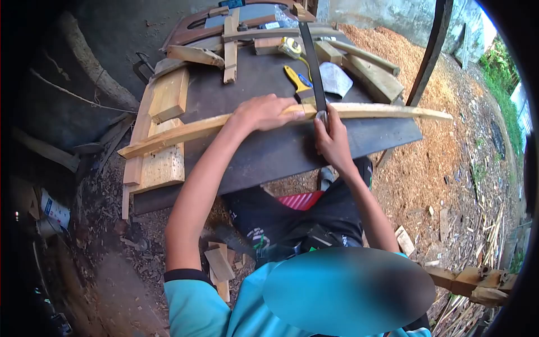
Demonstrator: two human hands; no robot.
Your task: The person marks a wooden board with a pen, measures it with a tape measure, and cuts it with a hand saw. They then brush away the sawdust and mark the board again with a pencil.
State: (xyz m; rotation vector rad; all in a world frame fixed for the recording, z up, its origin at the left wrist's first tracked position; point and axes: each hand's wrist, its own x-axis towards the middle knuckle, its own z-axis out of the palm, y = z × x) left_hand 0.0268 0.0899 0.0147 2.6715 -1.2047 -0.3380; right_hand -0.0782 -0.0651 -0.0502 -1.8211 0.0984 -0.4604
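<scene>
A long, slightly curved wooden strip (pixel 208 127) lies across the dark work table. My left hand (pixel 264 112) is closed over the middle of this strip, with its fingers along the top. Just to the right, my right hand (pixel 334 137) grips the near end of a long flat dark file (pixel 312 62). The file crosses over the strip and points away from me. A yellow-handled brush (pixel 296 77) and a blue-and-yellow cutter (pixel 305 81) lie just beyond the strip. Near them are a yellow tape measure (pixel 290 47) and a pale face mask (pixel 335 80).
Wooden blocks (pixel 169 95) stand under the strip's left end. Thick timber pieces (pixel 373 77) lie at the table's right, and a wooden cross-piece (pixel 231 50) at the back. A dark post (pixel 429 53) rises on the right, before heaped wood shavings (pixel 387 50).
</scene>
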